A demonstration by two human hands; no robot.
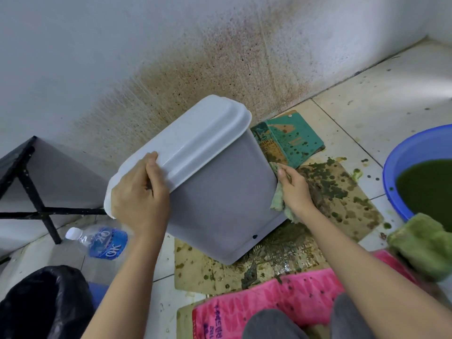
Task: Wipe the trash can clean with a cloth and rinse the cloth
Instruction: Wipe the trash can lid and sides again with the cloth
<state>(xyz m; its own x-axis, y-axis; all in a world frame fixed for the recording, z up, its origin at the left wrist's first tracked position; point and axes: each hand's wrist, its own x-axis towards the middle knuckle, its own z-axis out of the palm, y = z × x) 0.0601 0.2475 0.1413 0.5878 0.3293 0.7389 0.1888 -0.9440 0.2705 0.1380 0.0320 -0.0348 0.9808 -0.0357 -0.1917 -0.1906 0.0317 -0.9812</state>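
The left hand (139,199) curls round the near edge of the lid (195,135) at centre left, holding the can (220,204) tilted mid-frame on its lower corner. The right hand (293,189) pinches a green cloth (277,201) against the can's right edge. Stained cardboard (342,199) lies under and right of the can. A basin (401,162) sits well apart at the right edge. A stool (27,182) and a bottle (102,242) crowd the left, and the wall (146,45) stands close behind.
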